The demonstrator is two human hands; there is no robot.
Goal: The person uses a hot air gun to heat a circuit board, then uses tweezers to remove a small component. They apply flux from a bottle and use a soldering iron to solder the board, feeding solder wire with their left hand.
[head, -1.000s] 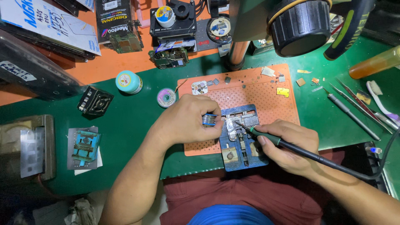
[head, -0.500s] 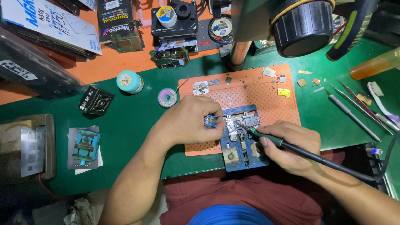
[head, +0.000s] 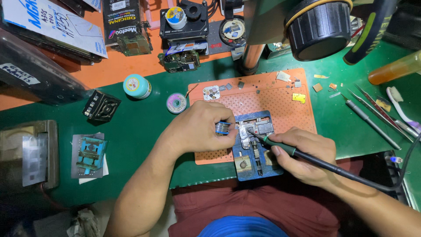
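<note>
Green matting (head: 144,131) covers the workbench, with an orange perforated mat (head: 280,103) laid on it in front of the person. On that mat sits a blue holder (head: 256,169) clamping a small circuit board (head: 256,131). The right hand (head: 302,153) is closed around a soldering iron (head: 280,147), its tip resting on the board's left part; against half a second ago the tip has crept a little leftward along the board, so the work looks to be moving point by point. The left hand (head: 197,129) is curled shut, pinching a small blue spool (head: 222,128) just beside the board's left edge, as it was before.

Around them lie loose chips (head: 212,92) at the mat's top, a small wire reel (head: 176,103) and a teal pot (head: 137,86) to the left, and tweezers (head: 368,117) to the right. A microscope head (head: 318,26) overhangs the far edge, hiding part of the bench behind it.
</note>
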